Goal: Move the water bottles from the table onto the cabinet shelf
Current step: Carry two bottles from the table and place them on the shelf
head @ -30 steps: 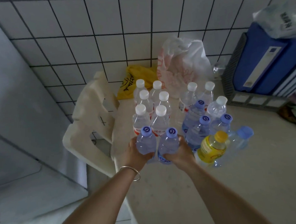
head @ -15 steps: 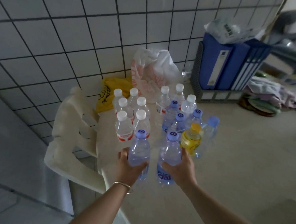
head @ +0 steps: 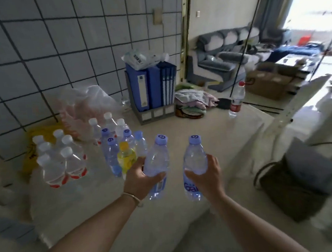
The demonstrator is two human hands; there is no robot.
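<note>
My left hand (head: 140,179) grips a blue-capped water bottle (head: 157,160) around its middle, held upright above the beige table (head: 231,141). My right hand (head: 206,175) grips a second blue-capped bottle (head: 194,159) the same way, a little to the right. Both bottles are lifted off the table. Behind and to the left stands a cluster of blue-capped bottles (head: 111,149) with a yellow bottle (head: 126,158) in front. Several white-capped bottles with red labels (head: 59,164) stand further left. No cabinet shelf is in view.
Plastic bags (head: 87,105) lie against the tiled wall. A rack of blue binders (head: 152,87) stands at the back, with folded cloths (head: 194,100) and a red-capped bottle (head: 237,99) beside it. A dark bag (head: 298,179) sits at the right. A sofa is beyond the doorway.
Both hands lifted their bottles off the table and carried them right, away from the cluster. The view swung right, so the doorway and sofa room came into sight.
</note>
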